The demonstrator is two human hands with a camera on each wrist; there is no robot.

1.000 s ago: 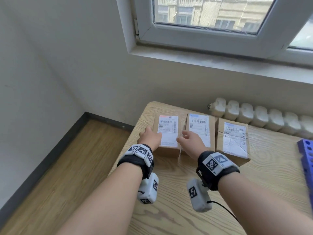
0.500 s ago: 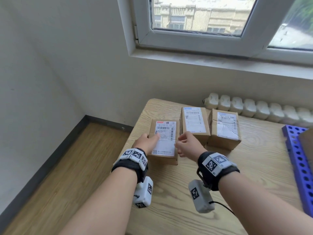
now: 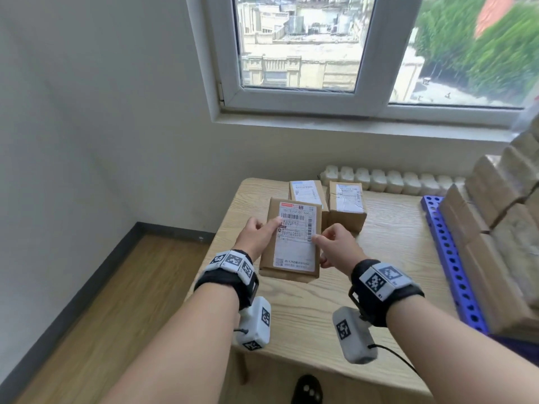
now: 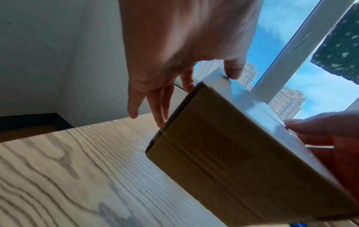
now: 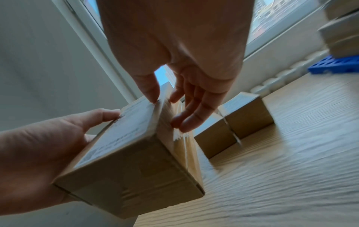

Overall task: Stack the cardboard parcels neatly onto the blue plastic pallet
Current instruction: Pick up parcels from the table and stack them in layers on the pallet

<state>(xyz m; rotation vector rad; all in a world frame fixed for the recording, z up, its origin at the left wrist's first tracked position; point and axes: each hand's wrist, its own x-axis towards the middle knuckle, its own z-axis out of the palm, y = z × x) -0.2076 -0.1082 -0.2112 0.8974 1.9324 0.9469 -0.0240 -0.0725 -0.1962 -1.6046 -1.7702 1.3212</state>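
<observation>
While both hands' fingers point(image 3: 275, 222) grasp it, the rectangular cardboard parcel point(image 3: 293, 246) hangs above the wood-grain table point(image 3: 393, 243).

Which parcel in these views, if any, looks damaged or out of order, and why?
The right-hand parcel on the wooden table has a wrinkled, creased shipping label. The parcel beside it and the held parcel carry flat labels. Nothing else stands out.

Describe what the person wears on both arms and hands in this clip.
Both hands, left and right, are bare, and so are the forearms: no sleeves. Each wrist has a black band topped with white tiles printed with black square codes. A white camera pod hangs below each; the right pod trails a thin black cable.
</observation>
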